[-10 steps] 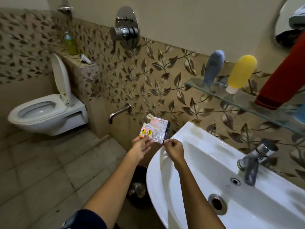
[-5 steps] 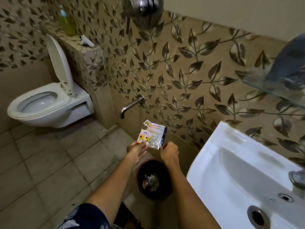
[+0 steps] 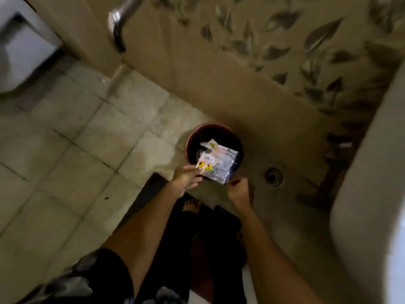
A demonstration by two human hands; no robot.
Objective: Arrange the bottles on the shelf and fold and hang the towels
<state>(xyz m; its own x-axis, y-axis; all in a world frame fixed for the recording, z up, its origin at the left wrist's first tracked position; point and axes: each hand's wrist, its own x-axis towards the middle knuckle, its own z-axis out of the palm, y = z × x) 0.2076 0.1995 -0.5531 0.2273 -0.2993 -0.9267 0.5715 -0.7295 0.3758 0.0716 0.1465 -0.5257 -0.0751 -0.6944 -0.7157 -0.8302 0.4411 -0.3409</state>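
Note:
I look steeply down at the bathroom floor, and the picture is blurred. A crinkled white and dark packet [image 3: 219, 162] with yellow marks hangs over a round dark waste bin [image 3: 191, 139] with a reddish rim. My left hand [image 3: 186, 177] pinches the packet's lower left corner. My right hand [image 3: 237, 189] has its fingers curled at the packet's lower right corner. No bottles, shelf or towels are in view.
The white sink's edge [image 3: 372, 194] fills the right side. A floor drain [image 3: 273, 176] sits right of the bin. A metal wall tap [image 3: 118, 20] juts out at the top, and the toilet [image 3: 19, 47] is at the top left. My feet [image 3: 192, 205] stand just behind the bin.
My view has tipped down from the wall and shelf to the floor. Both hands have carried the packet down until it hangs right over the bin's opening.

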